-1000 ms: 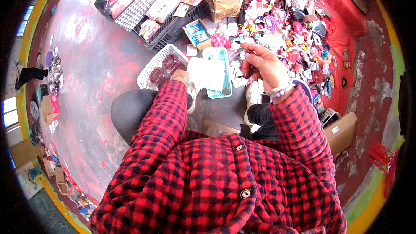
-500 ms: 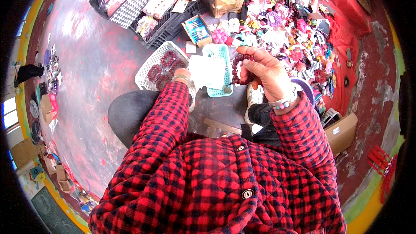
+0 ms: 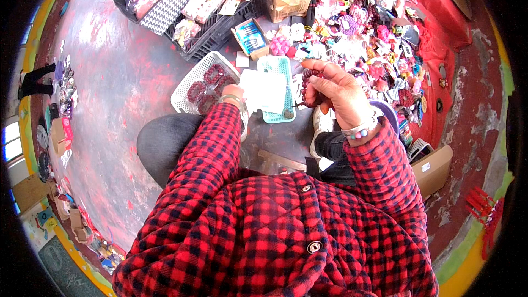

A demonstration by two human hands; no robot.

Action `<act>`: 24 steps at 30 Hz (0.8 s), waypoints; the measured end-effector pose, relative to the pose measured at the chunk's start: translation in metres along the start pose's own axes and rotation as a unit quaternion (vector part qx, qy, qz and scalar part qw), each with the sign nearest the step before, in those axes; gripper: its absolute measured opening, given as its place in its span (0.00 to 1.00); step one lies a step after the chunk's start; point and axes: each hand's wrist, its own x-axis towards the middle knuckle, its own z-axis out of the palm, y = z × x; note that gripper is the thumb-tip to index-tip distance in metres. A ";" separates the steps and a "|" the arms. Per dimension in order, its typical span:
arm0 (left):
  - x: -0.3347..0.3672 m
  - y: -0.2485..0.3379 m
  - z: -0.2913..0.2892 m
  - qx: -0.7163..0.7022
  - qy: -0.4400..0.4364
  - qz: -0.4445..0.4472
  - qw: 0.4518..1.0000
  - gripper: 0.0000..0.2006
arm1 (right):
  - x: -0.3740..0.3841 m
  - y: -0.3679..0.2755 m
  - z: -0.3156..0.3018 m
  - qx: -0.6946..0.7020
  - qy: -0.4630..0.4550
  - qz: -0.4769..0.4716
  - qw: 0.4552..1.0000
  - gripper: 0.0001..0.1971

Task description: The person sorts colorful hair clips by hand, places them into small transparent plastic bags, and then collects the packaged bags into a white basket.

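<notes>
Between the thumb and fingers of my right hand (image 3: pixel 341 91) hangs a dark red beaded bracelet (image 3: pixel 306 80). My left hand (image 3: pixel 235 91) is closed at the edge of a white sheet (image 3: pixel 264 91), its fingers mostly hidden from above. The sheet covers part of a light turquoise plastic basket (image 3: pixel 278 65). Just left of my left hand stands a white plastic basket (image 3: pixel 183 92) with several dark red beaded bracelets (image 3: pixel 206 85) inside, some in clear wrapping.
A large heap of colourful hair accessories (image 3: pixel 363 33) spreads at the far right, beside red cloth (image 3: pixel 448 60). Ahead are a black crate (image 3: pixel 206 41), a small box of blue items (image 3: pixel 251 38) and a cardboard box (image 3: pixel 289 3). A purple tub (image 3: pixel 388 113) stands near my right wrist.
The bracelet has turned in my right fingers and now shows narrower, drawn in closer to the hand. My left hand and the white sheet stay nearly in place.
</notes>
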 end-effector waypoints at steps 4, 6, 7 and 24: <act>-0.033 0.022 -0.061 0.115 -0.003 0.034 0.993 0.19 | 0.000 -0.001 -0.003 -0.007 0.019 0.003 1.000 0.15; -0.035 0.019 -0.067 0.116 -0.026 0.002 0.993 0.19 | 0.003 0.002 -0.005 -0.028 0.022 0.000 0.999 0.16; -0.037 0.019 -0.077 0.121 -0.037 -0.006 0.992 0.19 | 0.005 0.004 -0.006 -0.037 0.024 -0.005 0.999 0.16; -0.211 0.126 -0.281 -0.721 0.255 0.068 0.640 0.06 | 0.007 0.021 0.028 -0.169 0.063 -0.295 0.938 0.16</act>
